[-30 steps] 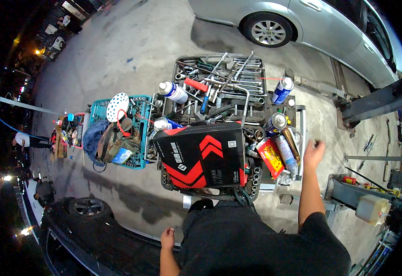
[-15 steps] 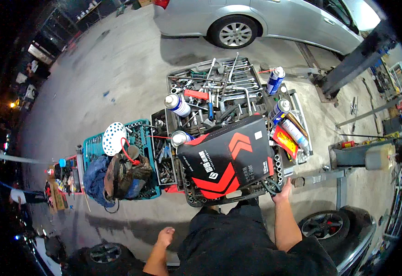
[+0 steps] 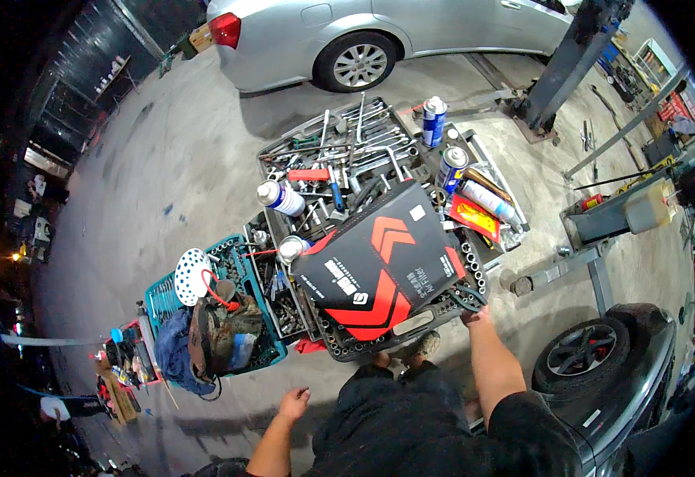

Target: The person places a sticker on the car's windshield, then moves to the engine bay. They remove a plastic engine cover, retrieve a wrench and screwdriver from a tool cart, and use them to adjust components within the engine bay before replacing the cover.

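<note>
At cart edge (image 3: 474,298) — right hand (image 3: 474,316) gripping, arm outstretched

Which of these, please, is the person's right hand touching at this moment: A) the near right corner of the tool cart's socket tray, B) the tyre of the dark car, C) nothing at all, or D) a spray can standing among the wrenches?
A: the right hand grips the near right corner of the socket tray, just below the black and red box, while the left hand hangs free at the person's side.
</note>
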Motion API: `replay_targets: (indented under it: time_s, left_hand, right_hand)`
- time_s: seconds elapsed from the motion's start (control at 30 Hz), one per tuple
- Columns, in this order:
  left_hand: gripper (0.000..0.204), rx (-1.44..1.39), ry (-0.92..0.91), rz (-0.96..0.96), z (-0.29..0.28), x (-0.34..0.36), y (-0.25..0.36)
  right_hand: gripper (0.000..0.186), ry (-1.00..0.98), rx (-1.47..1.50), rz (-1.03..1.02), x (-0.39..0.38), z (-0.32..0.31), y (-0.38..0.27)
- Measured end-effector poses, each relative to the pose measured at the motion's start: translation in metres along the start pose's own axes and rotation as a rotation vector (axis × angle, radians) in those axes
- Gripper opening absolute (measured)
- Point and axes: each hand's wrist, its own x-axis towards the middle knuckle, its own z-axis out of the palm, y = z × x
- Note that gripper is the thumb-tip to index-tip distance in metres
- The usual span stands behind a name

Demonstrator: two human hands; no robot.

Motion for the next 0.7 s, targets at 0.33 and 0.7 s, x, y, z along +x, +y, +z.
replay_targets:
  time_s: [0.33,0.7]
  left_hand:
    - [0.053,0.354,-0.03,-0.067,0.022,-0.079,0.01]
    - [0.048,0.57,-0.147,-0.199,0.065,-0.111,0.126]
  right_hand:
    - [0.055,-0.134,0.019,0.21,0.069,-0.038,0.055]
    - [0.046,-0.31,0.225,0.338,0.161,-0.038,0.147]
